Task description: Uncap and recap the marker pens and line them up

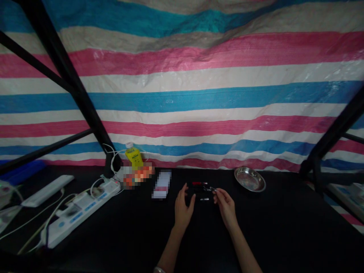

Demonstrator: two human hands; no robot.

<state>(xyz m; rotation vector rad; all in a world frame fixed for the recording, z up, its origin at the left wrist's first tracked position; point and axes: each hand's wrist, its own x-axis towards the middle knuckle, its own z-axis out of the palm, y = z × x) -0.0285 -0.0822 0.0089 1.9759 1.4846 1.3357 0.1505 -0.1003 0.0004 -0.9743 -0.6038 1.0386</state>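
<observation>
My left hand (182, 211) rests over the black tabletop, with its thumb and fingers apart and nothing visible between them. Just to its right lie a short red piece (199, 183) with a dark end and a dark piece with a silvery band (204, 199). My right hand (226, 207) pinches the near end of a thin, dark and shiny slender piece (209, 188) between thumb and fingertips. This piece lies between the other two and points toward my left hand. Its far end blends into the black surface, so its exact kind is unclear.
A round metal dish (250, 179) stands at the back right. Left of my hands lie a blurred phone-like slab (162, 184) and an orange packet (139, 177), near a yellow bottle (134, 156). A white power strip (82, 212) with cables runs along the left. Black frame bars (65, 79) rise at the sides.
</observation>
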